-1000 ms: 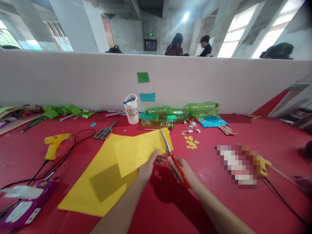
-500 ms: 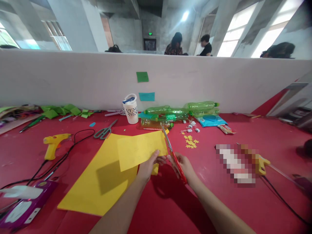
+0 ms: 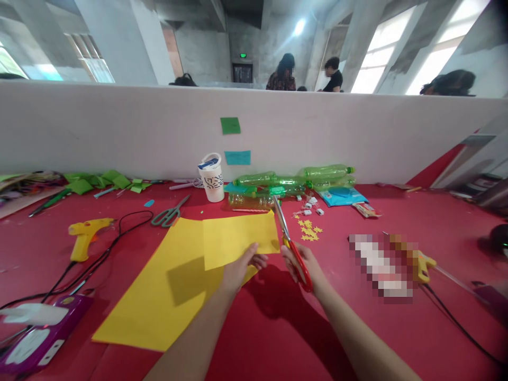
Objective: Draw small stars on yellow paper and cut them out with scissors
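Red covers the counter [image 3: 254,349] before me, backed by a pale partition [image 3: 119,132]. I pinch a small yellow sheet [image 3: 234,238] between the thumb and fingers of my left hand [image 3: 241,269], raised over a larger yellow sheet [image 3: 135,317] on the counter. My right hand [image 3: 307,267] is curled round the handles of red scissors [image 3: 292,248], blades just beside the small sheet's right edge. Yellow stars [image 3: 309,231] lie beyond that hand.

The cup [image 3: 211,181] stood on the table [image 3: 257,338], left of the bottles [image 3: 291,181]. The stars [image 3: 309,231] lay right of the held sheet [image 3: 230,237]; the large sheet [image 3: 153,307] lay partly beneath it.
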Demonstrator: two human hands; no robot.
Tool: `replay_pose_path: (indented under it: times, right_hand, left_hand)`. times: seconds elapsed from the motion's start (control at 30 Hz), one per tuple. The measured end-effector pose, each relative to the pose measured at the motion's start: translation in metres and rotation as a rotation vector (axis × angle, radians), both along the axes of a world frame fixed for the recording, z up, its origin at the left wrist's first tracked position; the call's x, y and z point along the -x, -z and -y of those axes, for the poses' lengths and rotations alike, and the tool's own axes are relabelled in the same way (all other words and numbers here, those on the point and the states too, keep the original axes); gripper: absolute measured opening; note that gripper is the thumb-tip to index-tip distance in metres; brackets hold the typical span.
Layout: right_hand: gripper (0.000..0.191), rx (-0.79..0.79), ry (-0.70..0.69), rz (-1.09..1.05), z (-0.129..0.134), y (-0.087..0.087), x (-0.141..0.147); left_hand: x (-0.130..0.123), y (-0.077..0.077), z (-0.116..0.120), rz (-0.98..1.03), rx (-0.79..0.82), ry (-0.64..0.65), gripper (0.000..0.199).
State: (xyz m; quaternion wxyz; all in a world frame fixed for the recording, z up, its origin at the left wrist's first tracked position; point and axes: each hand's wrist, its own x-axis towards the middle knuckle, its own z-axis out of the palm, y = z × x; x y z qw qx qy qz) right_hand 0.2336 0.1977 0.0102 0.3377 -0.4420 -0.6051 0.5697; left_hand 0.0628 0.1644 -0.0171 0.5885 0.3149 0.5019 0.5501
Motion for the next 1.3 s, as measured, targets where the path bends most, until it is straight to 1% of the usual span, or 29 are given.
replay_pose_path:
  times: [0.1, 0.17, 0.23, 0.3, 0.4, 0.47, 0.6, 0.73, 0.9, 1.0, 1.13, 1.3]
  right_hand:
    - [0.037, -0.019, -0.112, 0.136, -0.002, 0.001, -0.007]
    - [0.036, -0.064, -0.186, 0.244, -0.001, 0.000, -0.010]
    - [0.037, -0.103, -0.238, 0.343, 0.001, -0.002, -0.013]
    - [0.039, -0.107, -0.287, 0.405, 0.004, -0.004, -0.013]
    - [0.041, -0.079, -0.361, 0.426, 0.008, -0.008, -0.012]
    - [0.041, -0.049, -0.385, 0.419, 0.010, -0.009, -0.010]
    - [0.040, 0.032, -0.404, 0.377, 0.014, -0.011, -0.005]
    - [0.040, 0.042, -0.395, 0.338, 0.017, -0.011, 0.000]
    - [0.042, 0.113, -0.367, 0.300, 0.018, -0.009, 0.005]
    - [0.046, 0.152, -0.338, 0.271, 0.020, -0.005, 0.008]
    - [0.047, 0.184, -0.291, 0.284, 0.020, 0.002, 0.011]
    - [0.044, 0.212, -0.278, 0.289, 0.019, -0.001, 0.014]
  left_hand:
    - [0.008, -0.002, -0.006, 0.060, -0.033, -0.218, 0.037]
    - [0.015, -0.004, -0.009, 0.079, -0.071, -0.322, 0.035]
    - [0.022, -0.006, -0.010, 0.075, -0.099, -0.385, 0.035]
    - [0.027, -0.007, -0.011, 0.058, -0.122, -0.410, 0.036]
    - [0.029, -0.007, -0.011, 0.045, -0.140, -0.432, 0.037]
    - [0.027, -0.007, -0.011, 0.034, -0.127, -0.439, 0.038]
    - [0.020, -0.006, -0.009, 0.017, -0.122, -0.385, 0.038]
    - [0.015, -0.008, -0.006, 0.011, -0.117, -0.321, 0.039]
    - [0.013, -0.009, -0.005, -0.017, -0.109, -0.326, 0.041]
    - [0.013, -0.009, -0.005, -0.014, -0.107, -0.329, 0.041]
    - [0.013, -0.010, -0.004, -0.017, -0.107, -0.334, 0.041]
    - [0.014, -0.008, -0.005, 0.006, -0.101, -0.344, 0.041]
